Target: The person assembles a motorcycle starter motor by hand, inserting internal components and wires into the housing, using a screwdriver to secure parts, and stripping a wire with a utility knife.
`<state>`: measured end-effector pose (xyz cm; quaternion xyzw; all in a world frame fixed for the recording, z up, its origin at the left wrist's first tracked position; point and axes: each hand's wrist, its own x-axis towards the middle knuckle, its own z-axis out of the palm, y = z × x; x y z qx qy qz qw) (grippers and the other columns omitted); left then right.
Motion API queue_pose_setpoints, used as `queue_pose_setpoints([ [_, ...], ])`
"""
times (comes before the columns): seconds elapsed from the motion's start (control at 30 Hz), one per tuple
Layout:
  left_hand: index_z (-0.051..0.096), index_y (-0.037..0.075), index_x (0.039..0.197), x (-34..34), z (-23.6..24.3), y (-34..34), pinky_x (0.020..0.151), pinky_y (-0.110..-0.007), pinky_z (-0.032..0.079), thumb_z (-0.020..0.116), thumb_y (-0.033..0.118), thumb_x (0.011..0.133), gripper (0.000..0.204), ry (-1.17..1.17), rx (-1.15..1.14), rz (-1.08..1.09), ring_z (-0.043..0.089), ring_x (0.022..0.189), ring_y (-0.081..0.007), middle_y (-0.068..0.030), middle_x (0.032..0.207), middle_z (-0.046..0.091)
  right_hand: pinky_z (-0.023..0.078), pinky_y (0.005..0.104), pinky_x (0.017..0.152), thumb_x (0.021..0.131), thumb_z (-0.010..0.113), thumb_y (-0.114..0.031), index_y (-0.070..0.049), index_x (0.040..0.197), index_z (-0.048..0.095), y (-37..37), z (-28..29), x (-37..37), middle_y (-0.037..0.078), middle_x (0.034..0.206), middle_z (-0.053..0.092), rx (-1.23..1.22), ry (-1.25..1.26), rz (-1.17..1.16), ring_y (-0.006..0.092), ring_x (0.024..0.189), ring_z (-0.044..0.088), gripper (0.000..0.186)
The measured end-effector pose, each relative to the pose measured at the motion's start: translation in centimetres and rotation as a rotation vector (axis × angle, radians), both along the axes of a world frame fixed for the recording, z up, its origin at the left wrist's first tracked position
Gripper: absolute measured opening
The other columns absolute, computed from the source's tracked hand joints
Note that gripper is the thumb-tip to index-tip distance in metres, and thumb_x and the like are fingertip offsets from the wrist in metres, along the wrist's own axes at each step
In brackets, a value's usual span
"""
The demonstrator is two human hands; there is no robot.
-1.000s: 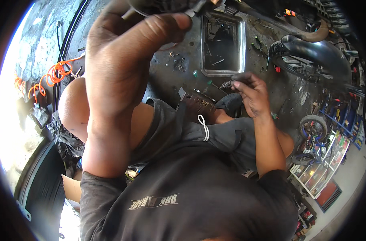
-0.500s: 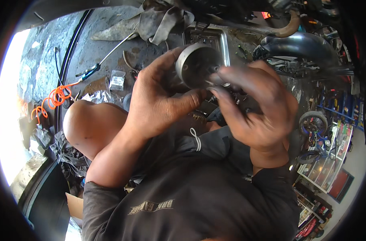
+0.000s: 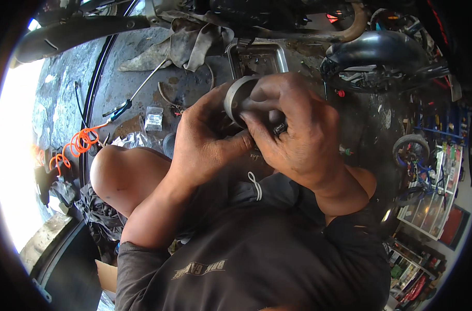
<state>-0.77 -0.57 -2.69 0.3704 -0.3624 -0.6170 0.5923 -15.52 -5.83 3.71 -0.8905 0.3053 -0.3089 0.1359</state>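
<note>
Containers: A metal tray stands on the floor at the far side, centre; its inside is dark and partly hidden behind the hands, and its contents cannot be made out. A clear packet lies on the floor to the left; what it holds is too small to tell. A cardboard flap shows at the near left.

Grip: The round metal cup is held off the floor at centre, in front of the tray. The left hand is closed around its outside, thumb below. The right hand is curled, thumb and forefinger at the cup's mouth; whether they pinch anything there cannot be told. A small dark piece is held in the curl of that hand.

Change: Half a second ago the right hand was beside the mouth, more spread; its fingers now cover much of the opening. The left hand's hold is unchanged.
</note>
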Motion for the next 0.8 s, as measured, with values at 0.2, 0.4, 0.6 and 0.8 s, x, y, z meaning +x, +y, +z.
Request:
queue_pose_setpoints([
  [0.2,0.052,-0.005,0.128,0.0,0.6,-0.1,0.095,-0.032,0.050,0.075,0.001,0.075,0.058,0.033,0.091,-0.072,0.061,0.106,-0.0158,-0.0099,0.114,0.064,0.052,0.0260,0.056,0.071,0.077,0.002,-0.003,0.099,0.057,0.1,0.3,0.1,0.008,0.089,0.067,0.039,-0.003,-0.047,0.0178,0.069,0.069,0.034],
  [0.4,0.055,-0.004,0.126,0.8,0.3,0.0,0.094,-0.032,0.049,0.077,0.007,0.075,0.056,0.121,0.112,-0.227,0.061,0.104,-0.0151,-0.0077,0.111,0.065,0.049,0.0295,0.055,0.065,0.072,0.006,-0.004,0.096,0.069,-1.1,2.2,-1.9,0.008,0.087,0.064,-0.030,-0.056,0.101,0.0192,0.067,0.063,0.034],
  [0.6,0.056,-0.003,0.123,0.8,0.9,0.2,0.093,-0.031,0.049,0.078,0.004,0.073,0.055,0.197,0.162,-0.225,0.060,0.105,-0.0152,-0.0066,0.110,0.065,0.049,0.0355,0.065,0.059,0.067,0.003,-0.011,0.103,0.073,-1.3,2.9,-2.6,0.007,0.082,0.054,-0.114,0.273,0.151,0.0241,0.072,0.056,0.047],
  [0.8,0.055,-0.003,0.124,0.7,0.3,0.1,0.092,-0.031,0.050,0.078,0.003,0.073,0.056,0.123,0.109,-0.206,0.060,0.105,-0.0146,-0.0069,0.110,0.065,0.050,0.0366,0.067,0.062,0.067,0.003,-0.011,0.104,0.073,-0.8,3.0,-2.0,0.008,0.083,0.051,-0.094,0.379,0.094,0.0260,0.073,0.056,0.045],
])
